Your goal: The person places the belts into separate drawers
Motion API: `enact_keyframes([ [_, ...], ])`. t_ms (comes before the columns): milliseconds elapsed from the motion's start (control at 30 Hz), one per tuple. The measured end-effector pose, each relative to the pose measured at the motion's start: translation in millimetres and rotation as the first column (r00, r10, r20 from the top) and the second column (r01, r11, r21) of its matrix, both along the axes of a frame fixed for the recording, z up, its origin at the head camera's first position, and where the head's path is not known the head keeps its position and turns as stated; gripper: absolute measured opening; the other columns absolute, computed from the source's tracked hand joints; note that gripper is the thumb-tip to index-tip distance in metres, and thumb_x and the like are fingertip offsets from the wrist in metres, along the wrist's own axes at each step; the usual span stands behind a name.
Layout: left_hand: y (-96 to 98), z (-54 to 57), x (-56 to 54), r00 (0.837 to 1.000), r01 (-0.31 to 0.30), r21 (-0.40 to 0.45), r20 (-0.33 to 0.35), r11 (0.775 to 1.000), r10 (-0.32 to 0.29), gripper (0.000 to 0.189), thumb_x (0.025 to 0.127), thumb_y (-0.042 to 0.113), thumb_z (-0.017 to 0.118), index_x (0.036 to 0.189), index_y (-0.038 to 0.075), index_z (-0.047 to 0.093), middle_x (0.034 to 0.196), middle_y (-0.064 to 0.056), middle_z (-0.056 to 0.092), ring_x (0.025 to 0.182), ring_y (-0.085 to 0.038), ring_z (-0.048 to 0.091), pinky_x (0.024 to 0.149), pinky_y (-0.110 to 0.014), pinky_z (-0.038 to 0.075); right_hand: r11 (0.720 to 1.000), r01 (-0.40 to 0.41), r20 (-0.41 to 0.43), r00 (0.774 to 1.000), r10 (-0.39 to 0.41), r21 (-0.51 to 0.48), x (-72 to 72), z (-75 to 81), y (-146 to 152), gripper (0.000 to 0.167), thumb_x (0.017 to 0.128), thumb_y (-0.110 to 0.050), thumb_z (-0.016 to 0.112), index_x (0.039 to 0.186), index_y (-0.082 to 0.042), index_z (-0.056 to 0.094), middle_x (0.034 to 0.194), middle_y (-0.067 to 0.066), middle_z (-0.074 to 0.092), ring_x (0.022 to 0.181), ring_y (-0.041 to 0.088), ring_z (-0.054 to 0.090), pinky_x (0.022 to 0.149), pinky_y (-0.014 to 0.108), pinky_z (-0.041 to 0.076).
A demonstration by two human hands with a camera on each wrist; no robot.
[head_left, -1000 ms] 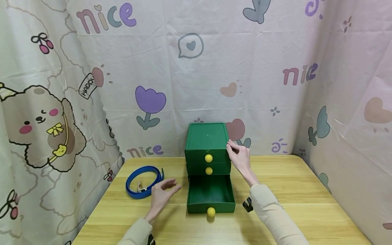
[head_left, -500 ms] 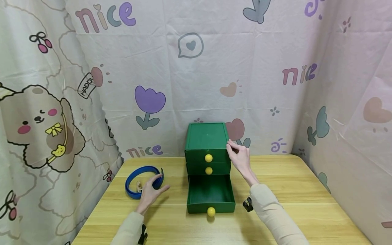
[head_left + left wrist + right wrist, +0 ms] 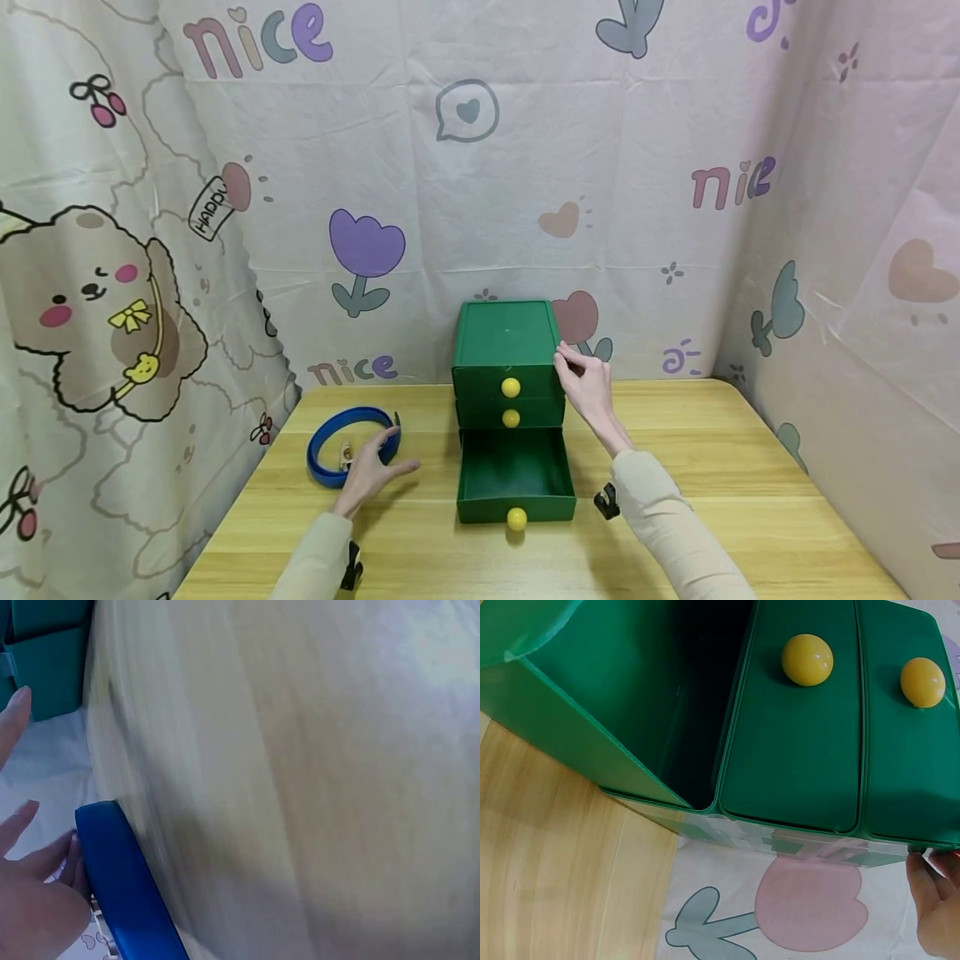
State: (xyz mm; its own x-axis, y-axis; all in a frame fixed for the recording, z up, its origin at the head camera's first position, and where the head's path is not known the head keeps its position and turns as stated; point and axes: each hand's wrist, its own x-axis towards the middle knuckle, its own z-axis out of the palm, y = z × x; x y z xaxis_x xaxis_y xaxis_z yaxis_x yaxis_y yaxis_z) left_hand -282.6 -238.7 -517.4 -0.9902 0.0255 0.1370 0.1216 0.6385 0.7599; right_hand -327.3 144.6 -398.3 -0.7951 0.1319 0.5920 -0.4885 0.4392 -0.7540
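Observation:
A coiled blue belt (image 3: 327, 477) lies on the left of the table, its metal buckle (image 3: 346, 456) inside the loop. My left hand (image 3: 366, 477) reaches over the near right part of the coil, thumb held apart. In the left wrist view, fingertips of the left hand (image 3: 37, 911) go behind the belt (image 3: 124, 877), while the thumb side stays off it. My right hand (image 3: 588, 387) has its fingertips against the top right edge of a green drawer cabinet (image 3: 510, 333); the right wrist view shows that hand (image 3: 941, 911) touching the cabinet's side.
The cabinet's bottom drawer (image 3: 487, 510) is pulled out with nothing in it. The two upper drawers are closed, each with a yellow knob (image 3: 511, 387). A wooden table (image 3: 712, 500) carries everything, and a printed curtain (image 3: 480, 192) hangs behind it.
My left hand has moved left from beside the belt onto its right part, then stayed nearly still. The right hand and the cabinet have not moved.

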Motion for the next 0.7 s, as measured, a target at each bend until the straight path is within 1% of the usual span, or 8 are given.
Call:
enact_keyframes([
  [33,0.4,-0.1,0.0,1.000,0.001,0.000,0.001,1.000,-0.001,0.087,0.081,0.039,0.084,0.151,0.006,0.044,0.158,-0.024,0.041,0.145,-0.046,0.038,0.113,-0.064,0.037,1.000,0.000,0.001,1.000,0.000,0.000,0.0,0.1,0.1,0.028,0.096,-0.015,0.067,0.120,-0.001,0.073,0.124,0.016,0.071,0.114,0.030,0.070,0.090,0.043,0.058],
  [133,2.0,-1.9,0.0,1.000,0.012,0.000,-0.025,1.000,-0.012,0.082,0.081,0.033,0.085,0.149,0.004,0.047,0.152,-0.024,0.049,0.139,-0.045,0.046,0.111,-0.062,0.040,1.000,-0.001,0.001,1.000,0.001,-0.001,-0.3,0.1,0.3,0.028,0.096,-0.016,0.067,0.120,-0.001,0.073,0.124,0.016,0.071,0.114,0.029,0.070,0.090,0.043,0.058],
  [233,3.8,-4.3,0.2,0.998,0.016,-0.003,-0.067,1.000,-0.016,0.077,0.080,0.026,0.086,0.144,0.001,0.052,0.142,-0.022,0.059,0.129,-0.042,0.054,0.107,-0.060,0.044,1.000,-0.001,0.001,1.000,0.001,-0.001,-0.2,0.2,0.3,0.028,0.096,-0.016,0.067,0.120,-0.001,0.073,0.124,0.016,0.071,0.114,0.029,0.070,0.090,0.043,0.058],
  [367,6.3,-6.5,0.0,0.995,0.010,-0.003,-0.096,1.000,-0.010,0.069,0.079,0.015,0.086,0.139,0.000,0.057,0.131,-0.019,0.066,0.119,-0.036,0.059,0.102,-0.056,0.047,1.000,-0.001,0.001,1.000,0.001,0.001,-0.3,0.0,0.4,0.028,0.096,-0.016,0.067,0.120,-0.001,0.073,0.125,0.016,0.071,0.114,0.030,0.070,0.090,0.043,0.058],
  [433,7.3,-7.5,0.1,0.994,0.010,-0.015,-0.109,1.000,-0.011,0.066,0.079,0.011,0.086,0.138,-0.001,0.058,0.125,-0.017,0.069,0.113,-0.034,0.061,0.098,-0.054,0.049,1.000,-0.001,0.001,1.000,0.001,0.004,-0.3,-0.2,0.5,0.028,0.097,-0.016,0.067,0.120,-0.001,0.073,0.125,0.016,0.071,0.114,0.030,0.070,0.089,0.043,0.058],
  [533,9.0,-9.2,0.1,0.992,0.006,-0.050,-0.125,0.999,-0.012,0.062,0.078,0.007,0.085,0.134,-0.001,0.062,0.115,-0.014,0.071,0.104,-0.029,0.062,0.093,-0.047,0.051,1.000,0.001,0.004,1.000,-0.001,0.008,0.1,-0.1,0.5,0.029,0.097,-0.016,0.067,0.121,-0.001,0.072,0.125,0.015,0.071,0.114,0.030,0.070,0.089,0.043,0.058],
  [633,10.9,-11.5,0.4,0.992,0.003,-0.082,-0.124,0.997,-0.013,0.058,0.077,0.007,0.086,0.130,-0.001,0.065,0.108,-0.010,0.071,0.097,-0.024,0.062,0.086,-0.040,0.051,1.000,0.004,0.006,1.000,-0.004,0.008,0.5,0.2,0.3,0.029,0.096,-0.016,0.067,0.120,-0.001,0.073,0.125,0.015,0.071,0.114,0.030,0.070,0.089,0.043,0.058],
  [700,12.1,-13.0,1.0,0.992,0.001,-0.096,-0.122,0.995,-0.012,0.054,0.077,0.009,0.087,0.127,0.001,0.068,0.104,-0.008,0.070,0.094,-0.022,0.062,0.084,-0.038,0.051,1.000,0.004,0.006,1.000,-0.004,0.007,0.8,0.4,0.0,0.029,0.096,-0.016,0.067,0.120,-0.001,0.073,0.125,0.015,0.071,0.114,0.030,0.070,0.089,0.043,0.058],
])
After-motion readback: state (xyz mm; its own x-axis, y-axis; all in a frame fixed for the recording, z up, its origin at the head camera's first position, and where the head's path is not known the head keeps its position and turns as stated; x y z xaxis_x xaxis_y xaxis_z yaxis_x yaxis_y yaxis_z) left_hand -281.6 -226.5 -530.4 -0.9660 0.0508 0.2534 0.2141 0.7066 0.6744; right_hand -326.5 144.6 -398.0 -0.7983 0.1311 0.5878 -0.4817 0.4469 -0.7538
